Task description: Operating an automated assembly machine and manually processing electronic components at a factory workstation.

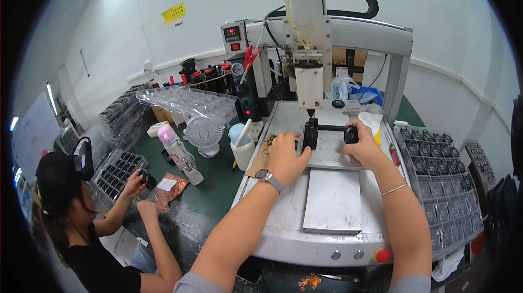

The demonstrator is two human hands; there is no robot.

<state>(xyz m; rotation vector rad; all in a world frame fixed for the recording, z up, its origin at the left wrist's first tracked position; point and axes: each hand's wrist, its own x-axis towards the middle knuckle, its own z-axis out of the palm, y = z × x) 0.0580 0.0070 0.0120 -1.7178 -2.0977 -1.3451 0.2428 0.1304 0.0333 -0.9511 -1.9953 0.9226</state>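
The person's left hand [286, 154] lies on the grey bed [332, 157] of a benchtop machine [348, 37], its fingers curled against a small black fixture [310, 133] that stands right under the machine's white head [309, 87]. The thumb rests beside the fixture's base; whether the fingers actually pinch it cannot be told, since the hand's back hides them. A watch [269, 178] sits on that wrist.

The right hand [364, 146] is closed around a small black part [351, 135] just right of the fixture, near a thin black bar across the bed. Only the part's rounded end shows between thumb and fingers, so its shape is hard to make out. A thin bracelet [394, 189] circles the forearm.

A plain metal plate [333, 200] lies nearer on the bed, and a red button [382, 254] sits on the front edge. Trays of dark parts [436, 178] stretch off to the right, their far end cut by the picture's rim. At lower left a co-worker [81, 222] handles something small over a tray [117, 173], blurred by the lens. A small fan [204, 134] and a pink-capped bottle [175, 148] stand on the green mat [207, 195].
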